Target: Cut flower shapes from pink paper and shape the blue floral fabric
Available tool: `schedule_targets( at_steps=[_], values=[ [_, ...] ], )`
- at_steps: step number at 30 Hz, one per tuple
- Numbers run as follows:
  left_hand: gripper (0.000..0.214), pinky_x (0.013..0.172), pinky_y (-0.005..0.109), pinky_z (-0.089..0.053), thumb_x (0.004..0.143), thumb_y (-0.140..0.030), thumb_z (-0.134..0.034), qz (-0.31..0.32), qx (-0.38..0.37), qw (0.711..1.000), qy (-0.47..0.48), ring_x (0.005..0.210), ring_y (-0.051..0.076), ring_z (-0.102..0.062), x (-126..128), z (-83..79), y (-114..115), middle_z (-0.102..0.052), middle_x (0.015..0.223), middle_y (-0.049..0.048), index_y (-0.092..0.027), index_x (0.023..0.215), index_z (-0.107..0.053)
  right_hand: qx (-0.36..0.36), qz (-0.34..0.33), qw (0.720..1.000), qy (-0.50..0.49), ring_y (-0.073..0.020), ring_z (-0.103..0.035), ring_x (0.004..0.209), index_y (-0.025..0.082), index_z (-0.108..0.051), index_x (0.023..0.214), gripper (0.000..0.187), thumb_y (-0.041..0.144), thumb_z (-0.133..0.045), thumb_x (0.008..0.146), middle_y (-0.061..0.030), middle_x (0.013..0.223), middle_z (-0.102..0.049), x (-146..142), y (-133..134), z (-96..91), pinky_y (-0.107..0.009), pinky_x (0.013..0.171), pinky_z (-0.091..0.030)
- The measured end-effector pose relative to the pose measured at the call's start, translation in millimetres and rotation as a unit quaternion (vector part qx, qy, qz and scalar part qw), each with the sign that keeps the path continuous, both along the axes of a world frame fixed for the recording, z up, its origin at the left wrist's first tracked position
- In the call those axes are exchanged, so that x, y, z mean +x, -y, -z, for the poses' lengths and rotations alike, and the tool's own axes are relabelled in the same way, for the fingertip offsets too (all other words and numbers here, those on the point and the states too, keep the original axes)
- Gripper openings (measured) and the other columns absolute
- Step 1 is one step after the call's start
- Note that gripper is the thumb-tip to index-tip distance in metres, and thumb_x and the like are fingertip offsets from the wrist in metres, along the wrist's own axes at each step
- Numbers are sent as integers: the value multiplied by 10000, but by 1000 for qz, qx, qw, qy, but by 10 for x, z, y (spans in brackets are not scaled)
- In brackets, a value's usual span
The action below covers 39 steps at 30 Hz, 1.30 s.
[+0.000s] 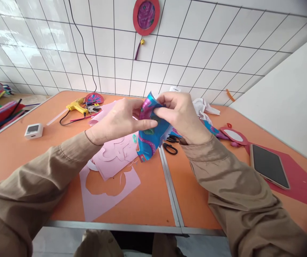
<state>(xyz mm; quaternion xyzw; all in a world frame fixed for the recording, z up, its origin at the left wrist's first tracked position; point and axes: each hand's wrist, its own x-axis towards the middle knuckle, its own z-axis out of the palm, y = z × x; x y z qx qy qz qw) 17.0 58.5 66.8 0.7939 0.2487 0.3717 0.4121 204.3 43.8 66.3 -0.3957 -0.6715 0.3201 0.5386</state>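
Between both hands, above the table, I hold a piece of shiny blue patterned fabric (pixel 147 142) with pink and green figures, folded over at its top. My left hand (pixel 121 119) grips its left edge, thumb lying across the front. The fingers of my right hand (pixel 179 112) pinch its upper right part. Below lie pink paper sheets with cut-out shapes (pixel 116 153) and a sheet with a large hole (pixel 100 208). Black-handled scissors (pixel 170 148) rest just under my right hand, their blades partly hidden.
A yellow glue gun (pixel 77 106) and a small white device (pixel 34 131) are at the left. To the right are a red-rimmed oval piece (pixel 233 135), a phone (pixel 270 166) and red paper (pixel 300 182). A red round ornament (pixel 146 16) hangs on the tiled wall.
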Motion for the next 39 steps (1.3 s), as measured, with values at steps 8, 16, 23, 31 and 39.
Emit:
schedule_targets(
  at_steps=[8, 16, 23, 31, 39],
  values=[
    [218, 665, 303, -597, 720, -328, -852, -2, -169, 983, 76, 630, 140, -665, 9, 108, -134, -715, 679, 30, -143, 722, -737, -51, -78, 995, -35, -175, -598, 615, 208, -697, 700, 317, 498, -824, 717, -28, 695, -656, 93, -16, -62, -331, 552, -466],
    [242, 597, 272, -567, 712, -340, -870, -17, -177, 978, 112, 590, 118, -627, -28, 71, -170, -700, 662, 16, -142, 710, -730, -77, -78, 994, 28, -216, -663, 663, 220, -733, 704, 213, 372, -877, 667, -27, 700, -710, 177, -52, -75, -369, 588, -561],
    [240, 602, 314, -586, 730, -366, -855, 54, -183, 981, 35, 601, 159, -667, -71, 84, -183, -703, 672, 23, -164, 788, -740, -73, -113, 991, 19, -200, -694, 678, 210, -730, 721, 153, 304, -848, 698, -29, 743, -737, 139, -87, 5, -358, 634, -587],
    [200, 579, 331, -580, 692, -252, -853, 3, -202, 977, 70, 616, 177, -668, -51, 45, -143, -715, 715, 21, -164, 813, -720, -131, -198, 971, 26, -245, -727, 837, 226, -721, 760, 274, 408, -885, 638, -31, 815, -753, 167, -117, -27, -367, 697, -615],
    [132, 612, 372, -585, 712, -239, -823, -18, -182, 981, 65, 625, 202, -673, -114, 46, -229, -682, 649, 24, -184, 719, -703, -103, -189, 975, 53, -225, -720, 826, 246, -744, 791, 189, 336, -854, 667, -7, 806, -746, 197, -188, 47, -376, 777, -612]
  ],
)
